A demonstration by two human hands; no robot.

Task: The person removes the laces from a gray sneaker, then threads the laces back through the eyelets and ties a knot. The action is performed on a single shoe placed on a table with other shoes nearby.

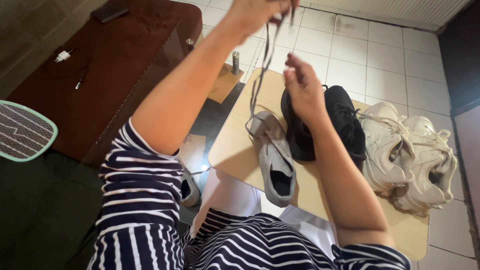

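Observation:
My left hand point(255, 12) is raised at the top of the view and pinches the grey shoelace point(260, 75), which runs taut down to the toe of a grey sneaker point(274, 157) lying on a small wooden board point(227, 150). My right hand point(302, 90) hovers lower, fingers loosely curled, just right of the lace and above a pair of black sneakers point(345, 122). Whether it touches the lace I cannot tell.
A pair of bulky white sneakers point(410, 160) lies at the board's right end. Another shoe point(189, 190) sits below the board's left side. A brown table point(100, 75) holds a white charger plug point(62, 56) and a phone point(110, 11). A green racket-shaped swatter point(25, 131) sits at left. White tiled floor point(380, 55) lies beyond.

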